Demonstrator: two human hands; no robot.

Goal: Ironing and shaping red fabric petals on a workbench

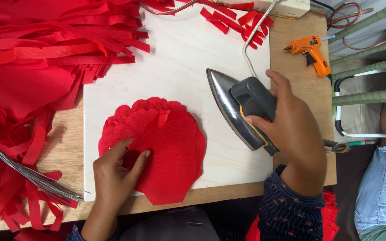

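A: Starting at the far left, what lies there?

B: A bundle of thin wires (27, 172) resting across loose red paper strips (45, 49), which spill over the top-left corner of the white board (179, 58).

A: And the left hand (115, 174)?

B: It lies flat, fingers spread apart, pressing the lower left edge of the stack of red paper petals (161, 143), which sits on the board near its front edge. It grips nothing, only pins the paper down.

A: The right hand (291, 129)?

B: Closed around the dark handle of the iron (242, 109), which rests on the board just beside the petals, its metal plate tilted toward them (not touching the paper, as far as I can tell).

A: How would one press well here?

B: I'd judge: keep the paper flat and the fingertips well back from the hot plate, and move steadily so thin paper doesn't scorch.

A: Anything in the way?

B: The iron's cord (255, 40) loops up behind it, near more red scraps (242, 22). Further right, an orange glue gun (311, 51) lies on the wooden table (300, 89), well apart.
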